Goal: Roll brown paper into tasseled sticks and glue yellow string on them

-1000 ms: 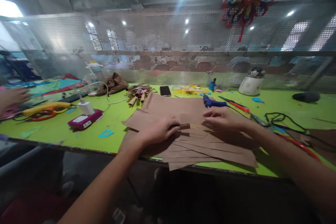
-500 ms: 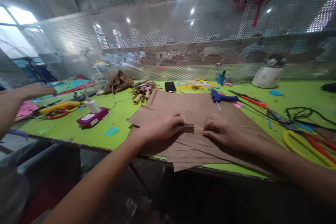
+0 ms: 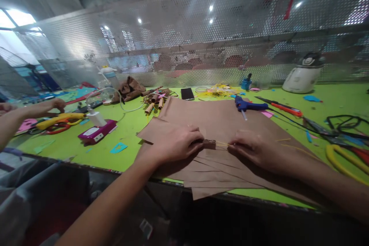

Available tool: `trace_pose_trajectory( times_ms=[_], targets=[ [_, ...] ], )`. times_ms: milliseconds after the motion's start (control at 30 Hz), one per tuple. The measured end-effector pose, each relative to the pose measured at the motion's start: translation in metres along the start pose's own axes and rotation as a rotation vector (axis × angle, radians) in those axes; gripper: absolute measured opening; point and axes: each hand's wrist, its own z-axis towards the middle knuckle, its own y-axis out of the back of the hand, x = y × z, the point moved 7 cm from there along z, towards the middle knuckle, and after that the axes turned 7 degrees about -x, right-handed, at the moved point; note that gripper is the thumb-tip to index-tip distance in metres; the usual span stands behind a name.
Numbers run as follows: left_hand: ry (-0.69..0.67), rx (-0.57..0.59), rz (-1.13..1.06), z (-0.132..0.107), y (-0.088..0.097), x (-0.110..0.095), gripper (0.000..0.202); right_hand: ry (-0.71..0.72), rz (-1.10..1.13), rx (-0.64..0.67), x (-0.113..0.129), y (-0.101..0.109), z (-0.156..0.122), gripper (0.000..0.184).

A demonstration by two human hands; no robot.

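My left hand [image 3: 175, 143] is closed on a small brown paper roll [image 3: 209, 144] that sticks out to the right of its fingers. My right hand [image 3: 253, 149] pinches thin yellow strands [image 3: 223, 144] that run into the open end of the roll. Both hands rest on a stack of brown paper sheets [image 3: 213, 123] spread over the green table [image 3: 72, 146]. A blue glue gun [image 3: 248, 105] lies on the paper behind my right hand.
Several finished brown rolls [image 3: 154, 102], a phone [image 3: 187, 93] and loose yellow strands [image 3: 216, 92] lie farther back. A magenta box with a white charger [image 3: 96, 130] sits left. Another person's hand [image 3: 54, 104] reaches in at far left. Scissors and cables lie right.
My right hand has come down from near the glue gun to the roll's end. The camera has tilted down a little. The other person's hand has shifted on the left.
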Motion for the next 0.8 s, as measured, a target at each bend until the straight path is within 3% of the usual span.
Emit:
trace_pose_trajectory(
  times_ms=[433, 800],
  targets=[
    [0.000, -0.054, 0.010, -0.0005, -0.0009, -0.0033, 0.032, 0.116, -0.078, -0.008, 0.0043, 0.0060, 0.0008, 0.027],
    [-0.006, -0.049, 0.003, -0.0013, -0.0031, 0.0010, 0.033, 0.097, -0.066, 0.031, 0.0012, 0.0007, 0.0001, 0.025]
  ],
)
